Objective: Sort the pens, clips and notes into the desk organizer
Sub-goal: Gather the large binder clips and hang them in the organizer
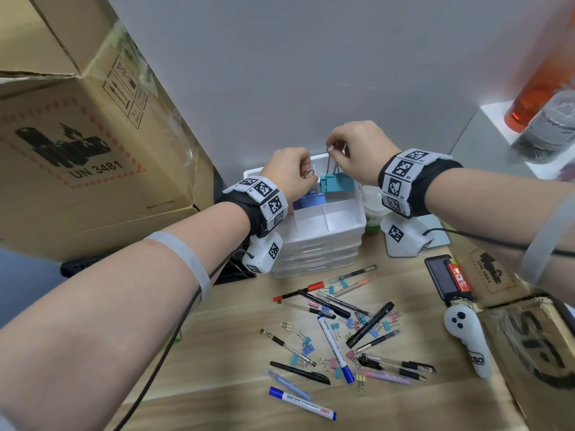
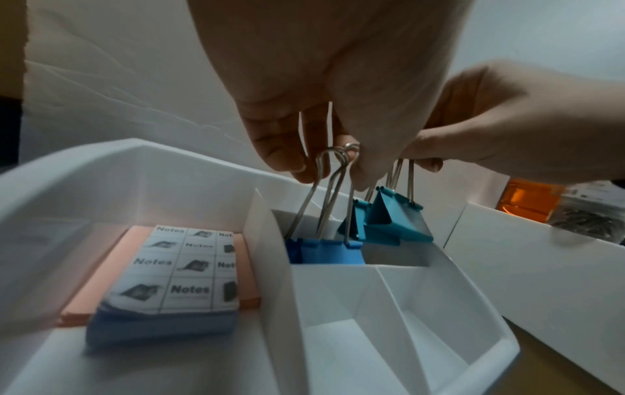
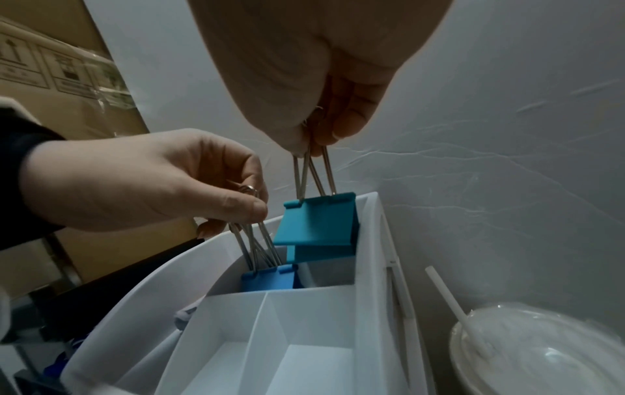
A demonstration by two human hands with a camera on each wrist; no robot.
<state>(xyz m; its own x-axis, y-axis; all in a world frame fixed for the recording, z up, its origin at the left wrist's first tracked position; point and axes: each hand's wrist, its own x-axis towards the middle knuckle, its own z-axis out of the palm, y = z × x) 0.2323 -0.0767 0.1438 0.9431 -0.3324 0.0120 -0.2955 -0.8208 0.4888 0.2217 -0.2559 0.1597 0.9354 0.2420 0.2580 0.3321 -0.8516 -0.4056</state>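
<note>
The left hand (image 1: 287,172) is pinching the wire handles of blue binder clips (image 2: 326,252) inside the white organizer (image 1: 342,219). The right hand (image 1: 357,150) is pinching teal binder clips (image 1: 337,183) just above the same rear compartment.

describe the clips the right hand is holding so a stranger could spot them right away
Start at the white organizer against the back wall, behind the scattered pens. Above its rear right compartment the right hand pinches the wire handles of the teal clips, which hang partly over the rim. They are large and greenish teal, unlike the plain blue clips that the left hand lowers beside them.
</note>
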